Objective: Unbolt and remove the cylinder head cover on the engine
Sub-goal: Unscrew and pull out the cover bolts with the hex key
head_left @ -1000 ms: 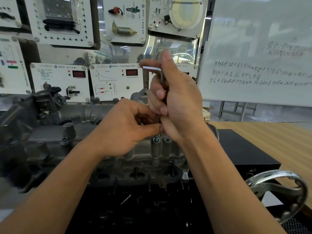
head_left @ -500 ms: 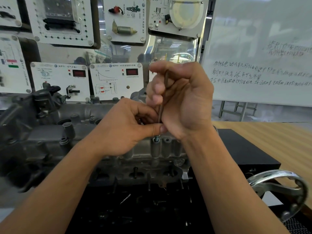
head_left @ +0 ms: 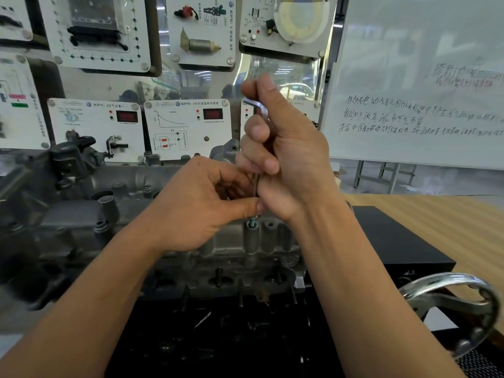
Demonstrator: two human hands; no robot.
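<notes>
Key relation: the bolt [head_left: 252,222] sits directly under both hands, near the right end of the engine cover [head_left: 229,242]. The hex key [head_left: 257,107] rises straight up from it, so the long axis is vertical and the turn goes around that axis.
Right hand: the right hand [head_left: 289,159] is clenched around the key's upper shaft, thumb up beside the short bent arm, which points left.
Left hand: the left hand [head_left: 196,205] pinches the lower shaft just above the bolt head, and is the nearer of the 2 to the bolt.
Bolt: small bluish metal head, standing proud of a round boss. I cannot tell whether its thread is free.
Cover: dull grey cast metal, rough, with tube-like bosses. It is seated on the engine and runs away to the left.
Key: thin steel rod, L-shaped, bright at the bend.
Surface: striped wood [head_left: 450,227], off to the right, well apart.
</notes>
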